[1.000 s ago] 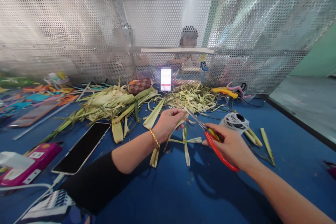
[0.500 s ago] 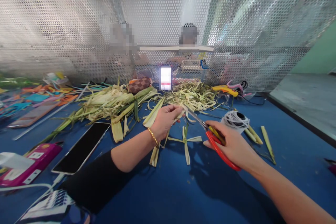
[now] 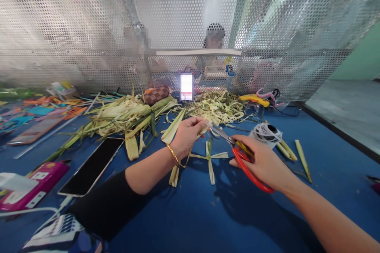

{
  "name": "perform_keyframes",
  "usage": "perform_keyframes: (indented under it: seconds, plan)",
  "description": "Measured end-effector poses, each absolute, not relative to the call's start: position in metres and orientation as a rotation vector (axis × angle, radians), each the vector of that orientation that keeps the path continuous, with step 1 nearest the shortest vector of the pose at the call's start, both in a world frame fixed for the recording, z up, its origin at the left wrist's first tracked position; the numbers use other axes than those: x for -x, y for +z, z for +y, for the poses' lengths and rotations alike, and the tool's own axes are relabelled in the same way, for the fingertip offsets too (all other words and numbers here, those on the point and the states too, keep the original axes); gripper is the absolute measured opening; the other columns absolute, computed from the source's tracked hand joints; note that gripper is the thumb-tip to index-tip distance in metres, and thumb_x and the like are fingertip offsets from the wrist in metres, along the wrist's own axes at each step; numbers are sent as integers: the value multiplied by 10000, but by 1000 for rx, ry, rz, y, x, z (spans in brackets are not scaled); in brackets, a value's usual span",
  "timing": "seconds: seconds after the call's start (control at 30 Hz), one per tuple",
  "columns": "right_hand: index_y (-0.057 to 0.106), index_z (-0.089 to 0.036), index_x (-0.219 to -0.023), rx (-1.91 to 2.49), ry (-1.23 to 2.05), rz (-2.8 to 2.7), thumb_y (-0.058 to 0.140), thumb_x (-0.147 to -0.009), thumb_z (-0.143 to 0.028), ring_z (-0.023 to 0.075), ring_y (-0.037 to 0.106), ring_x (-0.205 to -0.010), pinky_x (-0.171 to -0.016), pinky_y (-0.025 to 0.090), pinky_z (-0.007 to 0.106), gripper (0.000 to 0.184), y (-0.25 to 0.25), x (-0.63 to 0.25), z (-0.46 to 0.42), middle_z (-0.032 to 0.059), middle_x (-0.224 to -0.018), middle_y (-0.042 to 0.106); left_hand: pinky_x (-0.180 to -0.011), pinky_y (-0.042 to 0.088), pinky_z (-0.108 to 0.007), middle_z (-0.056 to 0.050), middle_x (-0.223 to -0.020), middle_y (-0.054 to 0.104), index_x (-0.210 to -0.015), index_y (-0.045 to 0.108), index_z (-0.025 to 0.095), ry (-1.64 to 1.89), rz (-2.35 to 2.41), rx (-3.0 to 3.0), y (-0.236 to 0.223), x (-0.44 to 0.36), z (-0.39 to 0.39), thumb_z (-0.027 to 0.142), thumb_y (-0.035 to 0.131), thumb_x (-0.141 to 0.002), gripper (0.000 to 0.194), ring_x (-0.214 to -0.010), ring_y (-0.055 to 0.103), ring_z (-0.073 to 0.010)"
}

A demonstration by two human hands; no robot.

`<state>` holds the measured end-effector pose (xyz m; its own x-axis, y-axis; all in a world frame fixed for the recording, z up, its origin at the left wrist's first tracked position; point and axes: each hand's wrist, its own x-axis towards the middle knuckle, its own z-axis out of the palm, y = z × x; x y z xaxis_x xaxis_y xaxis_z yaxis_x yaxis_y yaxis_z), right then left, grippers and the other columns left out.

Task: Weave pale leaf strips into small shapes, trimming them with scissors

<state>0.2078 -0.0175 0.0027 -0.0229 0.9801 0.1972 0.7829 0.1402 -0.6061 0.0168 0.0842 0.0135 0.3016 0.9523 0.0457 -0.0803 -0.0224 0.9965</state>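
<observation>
My left hand (image 3: 190, 134) pinches a pale strip of corn husk (image 3: 205, 127) between thumb and fingers, and most of that strip is hidden by the hand. In my right hand (image 3: 258, 158) is a pair of scissors (image 3: 242, 162) with red and yellow handles, the blades pointing left and touching the strip's end near my left fingertips. Below the scissors, a cross-shaped piece of knotted husk (image 3: 209, 157) lies on the blue table. Another husk strip (image 3: 174, 176) shows beneath my left wrist, and a wide husk piece (image 3: 173, 127) lies behind the left hand.
A heap of husks (image 3: 121, 114) and a pile of thin trimmings (image 3: 219, 106) lie behind my hands. Wound white twine (image 3: 267, 134) sits right, near a yellow glue gun (image 3: 254, 99). A phone (image 3: 92, 168) and pink power strip (image 3: 37, 185) are left. A perforated metal screen (image 3: 184, 16) stands behind.
Both hands stay in nearly the same place with the husk strip and scissors. The view has shifted very slightly.
</observation>
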Motion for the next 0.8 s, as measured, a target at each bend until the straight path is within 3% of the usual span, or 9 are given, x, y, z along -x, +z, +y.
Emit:
perform_keyframes:
  seconds: [0.27,0.8]
  plan:
    - [608,-215,-1161,1672,522,-1768,652,-733,-447,264,646,-890,-804,517,410,489,2,-207,-15,71,-1008,684,-509,383,-195,-3,-608,617,-628,646,153,941,904,-1336,16,-19,79,267,630,-728,153,-547,501,-82]
    - [669,-200,-1097,1618,577,-1829,590,-801,-452,245,654,-831,-755,514,324,397,7,-204,-18,42,-929,718,-454,288,-190,9,-563,594,-627,664,150,842,888,-1359,16,-14,88,305,693,-689,169,-455,392,-46]
